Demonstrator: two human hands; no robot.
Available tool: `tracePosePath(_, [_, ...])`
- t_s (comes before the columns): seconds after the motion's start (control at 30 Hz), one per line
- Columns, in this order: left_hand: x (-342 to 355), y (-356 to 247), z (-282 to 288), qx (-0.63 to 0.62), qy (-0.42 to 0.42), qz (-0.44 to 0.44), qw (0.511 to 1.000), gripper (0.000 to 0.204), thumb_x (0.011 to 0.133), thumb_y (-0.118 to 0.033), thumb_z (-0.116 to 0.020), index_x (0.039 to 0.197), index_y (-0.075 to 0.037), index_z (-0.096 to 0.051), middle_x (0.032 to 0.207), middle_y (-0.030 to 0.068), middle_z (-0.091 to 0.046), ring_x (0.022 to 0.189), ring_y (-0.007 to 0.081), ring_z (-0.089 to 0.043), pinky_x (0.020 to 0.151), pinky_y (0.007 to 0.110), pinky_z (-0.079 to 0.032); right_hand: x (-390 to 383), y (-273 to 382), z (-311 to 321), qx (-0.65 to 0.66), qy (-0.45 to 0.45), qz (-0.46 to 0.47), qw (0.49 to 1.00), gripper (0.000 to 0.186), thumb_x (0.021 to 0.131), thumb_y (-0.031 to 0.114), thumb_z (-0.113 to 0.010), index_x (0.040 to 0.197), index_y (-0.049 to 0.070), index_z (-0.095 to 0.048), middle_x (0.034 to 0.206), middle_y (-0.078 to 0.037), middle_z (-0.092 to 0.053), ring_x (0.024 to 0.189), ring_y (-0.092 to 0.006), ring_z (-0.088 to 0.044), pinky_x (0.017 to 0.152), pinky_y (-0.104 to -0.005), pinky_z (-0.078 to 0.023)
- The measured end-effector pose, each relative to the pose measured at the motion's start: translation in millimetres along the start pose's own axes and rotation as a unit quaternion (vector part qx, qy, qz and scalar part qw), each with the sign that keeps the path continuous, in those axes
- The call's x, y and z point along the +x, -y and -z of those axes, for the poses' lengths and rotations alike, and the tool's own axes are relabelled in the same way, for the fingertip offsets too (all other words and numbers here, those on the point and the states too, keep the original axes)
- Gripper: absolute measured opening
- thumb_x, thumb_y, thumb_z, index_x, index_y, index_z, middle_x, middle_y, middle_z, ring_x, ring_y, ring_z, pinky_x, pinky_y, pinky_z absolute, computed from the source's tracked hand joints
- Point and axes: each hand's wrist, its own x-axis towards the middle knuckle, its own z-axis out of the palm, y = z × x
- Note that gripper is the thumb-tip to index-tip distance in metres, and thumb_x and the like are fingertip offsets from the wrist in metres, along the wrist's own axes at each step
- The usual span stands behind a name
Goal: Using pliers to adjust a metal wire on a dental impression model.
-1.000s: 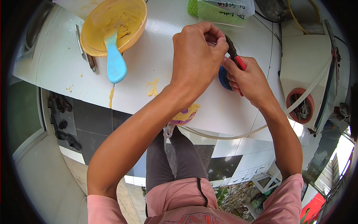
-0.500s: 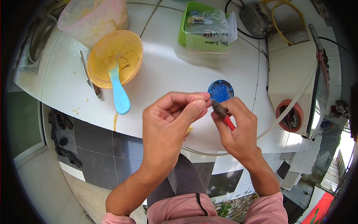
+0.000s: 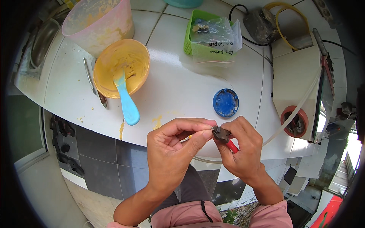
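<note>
Since half a second ago, my hands and the pliers point(image 3: 222, 134) are sitting lower in the frame, leaving the whole blue disc point(image 3: 226, 102) showing above them on the table point(image 3: 182, 91). My right hand point(image 3: 243, 150) is gripping the pliers just right of centre, their dark head pointing toward the other fingers. My left hand point(image 3: 171, 148) is pressing thumb toward forefinger right at the pliers' tip; I cannot tell what, if anything, is being pinched there. I am judging this step to be close work at the tip, and the next move is calling for steady fingertips and jaws staying clear of skin. At upper left, a light-blue spatula point(image 3: 129, 108) is leaning in an orange bowl point(image 3: 146, 73).
</note>
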Motion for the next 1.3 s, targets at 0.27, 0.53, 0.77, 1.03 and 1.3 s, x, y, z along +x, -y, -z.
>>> tracePosePath(0.27, [-4.0,-1.4,6.7,0.017,0.023,-0.011,1.0,0.012,0.087,0.007,-0.068,0.1,0.009,-0.068,0.106,0.0205,-0.07,0.098,0.0193,-0.068,0.092,0.032,-0.055,-4.2,2.1,2.0,-0.046,0.023,0.005,0.999,0.024,0.064,0.005,-0.079,0.082,0.007,-0.063,0.071,-0.006,-0.052,0.06,-0.0237,-0.053,0.052,-0.0364,-0.041])
tracePosePath(0.53, [-16.7,-1.1,9.5,0.016,0.035,-0.018,0.999,0.019,0.089,0.008,-0.065,0.108,0.01,-0.064,0.111,0.0209,-0.068,0.104,0.0218,-0.067,0.096,0.033,-0.056,-13.7,1.0,-2.3,-0.022,0.031,0.009,0.999,0.023,0.067,0.011,-0.082,0.079,0.008,-0.062,0.066,-0.005,-0.051,0.055,-0.0215,-0.052,0.049,-0.0352,-0.04])
tracePosePath(0.77, [-25.7,-6.6,9.8,0.068,0.031,-0.024,0.997,0.011,0.089,0.007,-0.065,0.1,0.008,-0.064,0.102,0.0228,-0.069,0.097,0.0227,-0.069,0.088,0.033,-0.059,-18.3,4.0,0.5,-0.005,0.067,0.026,0.997,0.027,0.067,0.017,-0.085,0.078,0.008,-0.063,0.066,-0.004,-0.053,0.056,-0.021,-0.054,0.049,-0.0339,-0.043])
tracePosePath(1.03, [-34.2,-10.4,9.9,0.071,0.021,-0.018,0.997,0.011,0.09,0.007,-0.064,0.1,0.011,-0.064,0.101,0.0221,-0.069,0.095,0.0224,-0.069,0.088,0.035,-0.059,-13.6,5.6,3.2,0.054,0.119,0.038,0.991,0.025,0.069,0.017,-0.085,0.079,0.008,-0.065,0.066,-0.003,-0.056,0.057,-0.0205,-0.057,0.05,-0.034,-0.044])
tracePosePath(1.3, [-42.0,-19.8,14.5,0.085,0.023,0.013,0.996,0.009,0.089,0.006,-0.067,0.097,0.009,-0.065,0.099,0.0202,-0.069,0.091,0.02,-0.069,0.084,0.031,-0.058,-5.2,1.8,8.2,0.086,0.199,0.071,0.974,0.021,0.07,0.014,-0.083,0.08,0.009,-0.065,0.067,-0.004,-0.057,0.059,-0.0231,-0.057,0.051,-0.0357,-0.044])
